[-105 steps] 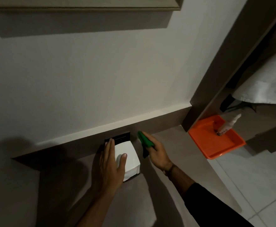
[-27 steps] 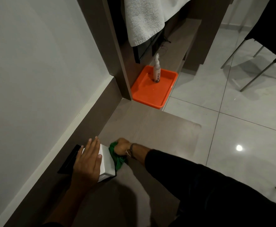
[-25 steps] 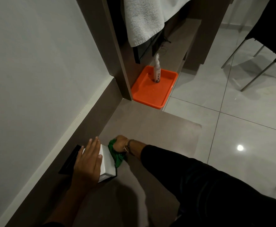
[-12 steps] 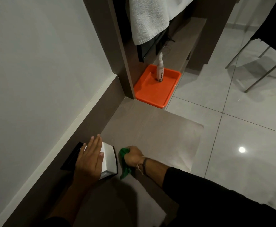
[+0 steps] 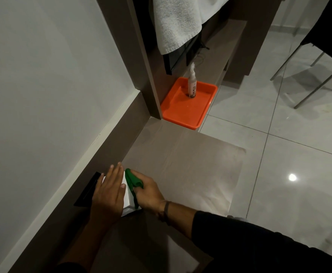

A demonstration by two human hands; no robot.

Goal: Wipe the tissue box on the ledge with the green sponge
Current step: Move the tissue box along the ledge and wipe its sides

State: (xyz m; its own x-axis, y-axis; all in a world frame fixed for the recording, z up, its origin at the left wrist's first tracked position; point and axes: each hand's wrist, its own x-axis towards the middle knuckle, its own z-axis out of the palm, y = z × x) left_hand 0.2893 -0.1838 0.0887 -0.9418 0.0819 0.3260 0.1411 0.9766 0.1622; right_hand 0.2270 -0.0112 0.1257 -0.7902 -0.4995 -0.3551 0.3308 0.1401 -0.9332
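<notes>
A white tissue box (image 5: 127, 200) stands on the grey-brown ledge (image 5: 180, 166) near the wall. My left hand (image 5: 108, 196) lies flat on top of the box, fingers together, and covers most of it. My right hand (image 5: 148, 192) grips a green sponge (image 5: 132, 179) and presses it against the box's right side, near its far upper corner. Only a strip of the box shows between the two hands.
A black flat plate (image 5: 87, 191) lies against the wall left of the box. An orange tray (image 5: 184, 111) with a white spray bottle (image 5: 192, 83) sits further along. A white towel (image 5: 178, 22) hangs above. Metal chair legs (image 5: 310, 85) stand on the tiled floor at right.
My right hand has brought the sponge from beside the box's lower right side up against its far upper right edge. My left hand stays on top of the box.
</notes>
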